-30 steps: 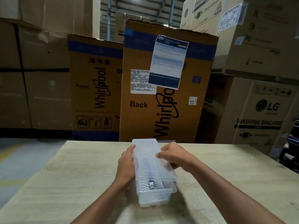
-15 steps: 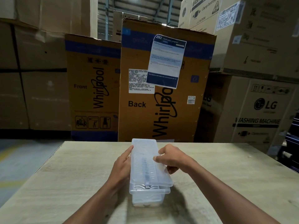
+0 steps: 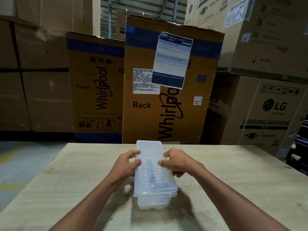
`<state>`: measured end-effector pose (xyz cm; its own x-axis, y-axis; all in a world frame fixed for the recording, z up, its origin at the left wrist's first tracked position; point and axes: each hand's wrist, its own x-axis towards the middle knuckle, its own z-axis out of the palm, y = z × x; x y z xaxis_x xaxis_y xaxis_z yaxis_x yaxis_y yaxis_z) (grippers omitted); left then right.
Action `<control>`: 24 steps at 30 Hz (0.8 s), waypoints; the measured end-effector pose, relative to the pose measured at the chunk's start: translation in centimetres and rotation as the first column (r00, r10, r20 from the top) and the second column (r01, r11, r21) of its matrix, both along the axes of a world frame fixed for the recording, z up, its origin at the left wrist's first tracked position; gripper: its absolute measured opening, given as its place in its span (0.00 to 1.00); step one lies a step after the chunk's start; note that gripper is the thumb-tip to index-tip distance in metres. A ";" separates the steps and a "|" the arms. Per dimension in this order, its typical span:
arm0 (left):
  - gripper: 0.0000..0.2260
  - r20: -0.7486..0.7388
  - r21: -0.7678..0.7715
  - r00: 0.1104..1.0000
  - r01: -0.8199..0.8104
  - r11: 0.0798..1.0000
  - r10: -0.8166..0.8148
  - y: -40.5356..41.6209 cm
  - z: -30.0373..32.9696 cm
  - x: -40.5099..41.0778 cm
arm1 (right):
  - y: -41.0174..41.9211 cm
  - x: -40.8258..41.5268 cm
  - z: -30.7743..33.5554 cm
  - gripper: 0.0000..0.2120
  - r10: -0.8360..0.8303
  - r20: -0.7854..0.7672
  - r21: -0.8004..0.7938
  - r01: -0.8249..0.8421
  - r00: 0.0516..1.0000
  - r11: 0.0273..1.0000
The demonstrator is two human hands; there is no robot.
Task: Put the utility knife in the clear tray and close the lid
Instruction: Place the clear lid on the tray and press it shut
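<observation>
A clear tray (image 3: 152, 200) stands lengthwise on a pale wooden table (image 3: 233, 189), its long axis running away from the person. The lid (image 3: 150, 157) lies flat on top of it, its near edge lined up just over the tray's near rim.

The left hand (image 3: 126, 164) is at the lid's left long edge. Its fingers (image 3: 133, 154) are bent and spread a little, the fingertips touching the top of the lid near that edge, with the thumb lower along the same side. The right hand (image 3: 176, 161) is at the right long edge, directly across from the left. Its fingers (image 3: 164, 163) are curled, the tips resting on the lid top just inside the edge, while the lower fingers wrap down beside the tray wall. Both hands press or pinch the lid rather than grip it fully; how hard, I cannot tell.

The utility knife (image 3: 150, 174) lies inside the tray, seen dimly through the ribbed lid as a narrow dark bar. It runs between the two sets of fingertips and on toward the near end of the tray, below and closer to the person than the fingers.

Beyond the table's far edge, past the fingertips, stand large cardboard boxes (image 3: 166, 80), one bearing a blue and white paper sheet (image 3: 171, 60)
</observation>
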<state>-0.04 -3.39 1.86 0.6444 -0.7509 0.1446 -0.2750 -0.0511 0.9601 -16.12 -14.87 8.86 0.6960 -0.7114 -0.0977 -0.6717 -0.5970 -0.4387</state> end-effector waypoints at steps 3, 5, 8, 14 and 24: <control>0.13 0.013 -0.007 1.000 -0.007 1.000 0.007 0.2 0.0 -0.1 | -0.2 -0.3 0.1 0.27 0.041 -0.061 0.044 -0.038 0.997 0.998; 0.13 0.024 0.002 1.000 -0.018 1.000 0.018 0.2 0.0 -0.1 | -0.7 -0.8 0.1 0.27 0.075 -0.049 0.132 -0.068 0.996 0.989; 0.13 0.030 0.009 0.999 -0.032 0.999 0.032 0.2 0.1 -0.2 | -1.0 -1.6 -0.2 0.28 0.061 0.075 0.313 -0.081 0.995 0.946; 0.03 0.386 -0.044 0.912 -0.132 0.990 0.139 0.4 -0.1 -0.5 | -0.8 -2.3 -2.0 0.22 0.059 0.287 0.103 -0.092 0.956 0.990; 0.22 0.531 0.331 0.817 0.041 0.943 -0.223 1.4 3.6 0.5 | -1.8 -3.5 -1.6 0.32 0.254 0.148 0.017 -0.259 0.956 0.966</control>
<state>0.46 -2.01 5.47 0.4126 -0.8872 0.2066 -0.7786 -0.2257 0.5855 -19.65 -16.63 7.27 0.8633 -0.5047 -0.0055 -0.4262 -0.7232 -0.5435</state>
